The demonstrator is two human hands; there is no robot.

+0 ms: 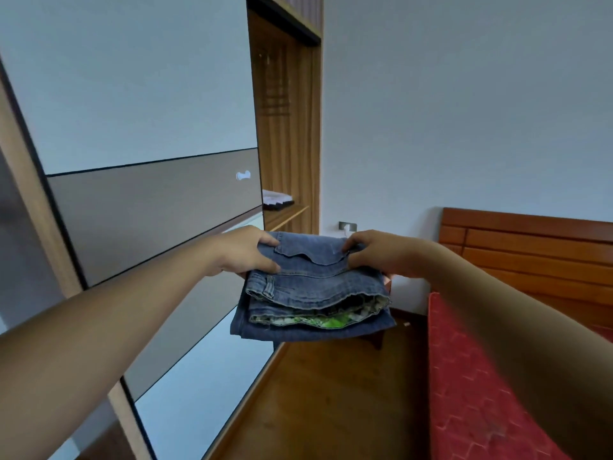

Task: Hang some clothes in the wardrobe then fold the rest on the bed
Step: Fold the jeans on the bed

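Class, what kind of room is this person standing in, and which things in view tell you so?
Most likely a bedroom: a bed with a red patterned cover and a wooden headboard on the right, a tall wardrobe on the left, and folded jeans being carried.

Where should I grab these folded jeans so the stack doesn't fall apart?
Pinch the folded jeans through all layers at the left and right edges, where the left hand and right hand grip. The loose layered edges face the person, so side clamping likely keeps them together.
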